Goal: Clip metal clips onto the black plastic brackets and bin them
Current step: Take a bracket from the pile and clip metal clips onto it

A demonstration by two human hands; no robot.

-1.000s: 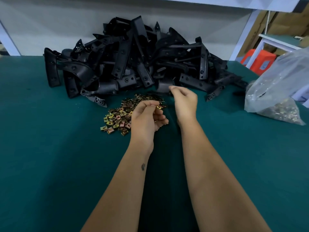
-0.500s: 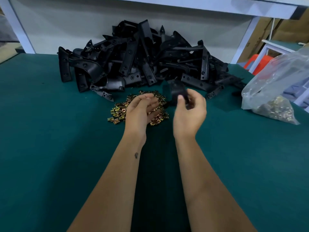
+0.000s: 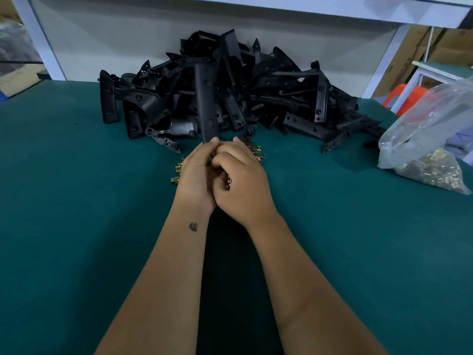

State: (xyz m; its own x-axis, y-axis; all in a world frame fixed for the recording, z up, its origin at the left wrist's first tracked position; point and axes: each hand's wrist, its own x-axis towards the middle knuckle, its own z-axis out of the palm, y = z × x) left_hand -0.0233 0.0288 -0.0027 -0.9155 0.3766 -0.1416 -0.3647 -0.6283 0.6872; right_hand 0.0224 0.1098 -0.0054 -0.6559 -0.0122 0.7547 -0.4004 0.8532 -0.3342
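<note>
— Where's your bracket?
— Upright, both your hands gripping its lower end: left hand (image 3: 195, 175), right hand (image 3: 240, 183), black bracket (image 3: 206, 103). Bracket pile (image 3: 268, 98) at twelve o'clock, metal clips (image 3: 179, 172) beneath, bag (image 3: 430, 139) at two; green counter (image 3: 76, 226) open toward nine.

Clips (image 3: 256, 151) before bracket pile (image 3: 256, 93)

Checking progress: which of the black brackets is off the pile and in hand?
The long bracket standing upright, gripped at its lower end by both hands; the others lie heaped behind.
</note>
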